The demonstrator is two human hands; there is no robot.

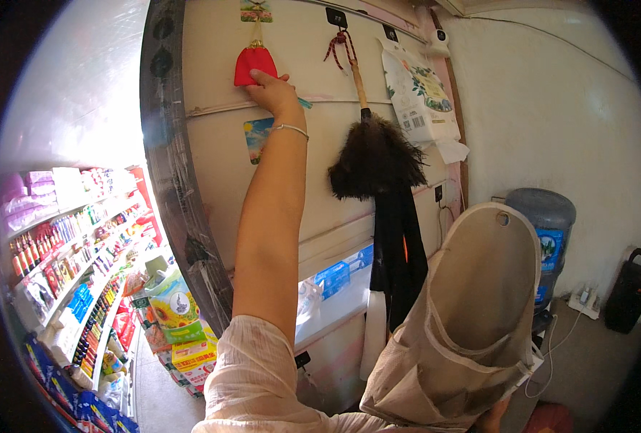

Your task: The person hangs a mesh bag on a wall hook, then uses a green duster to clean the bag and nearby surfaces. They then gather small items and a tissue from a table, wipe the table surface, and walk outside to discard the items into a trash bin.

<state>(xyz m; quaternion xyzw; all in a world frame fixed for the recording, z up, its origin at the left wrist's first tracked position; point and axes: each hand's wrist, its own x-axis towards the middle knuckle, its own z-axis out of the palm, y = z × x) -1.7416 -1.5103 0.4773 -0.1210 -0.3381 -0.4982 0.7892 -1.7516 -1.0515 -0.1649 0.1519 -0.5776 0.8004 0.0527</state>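
My left hand [272, 89] is raised to the wall panel, its thumb over the lower right part of a red drawstring pouch [253, 65]. That pouch hangs by a cord from a picture-printed hook patch [256, 11]. A teal strip [305, 103] shows beside my wrist; whether I hold it is unclear. Below, at the lower right, a beige mesh organizer with pockets [456, 325] stands out in front of the wall. Skin of my right hand or forearm [494, 417] shows under its lower edge; the fingers are hidden.
A feather duster [377, 157], black straps [399, 254] and a white printed bag [420, 97] hang right of my arm. Farther right are a water dispenser bottle [548, 233], power strip [584, 303] and black speaker [629, 292]. Stocked shelves [71, 281] stand left, beyond a dark post [177, 162].
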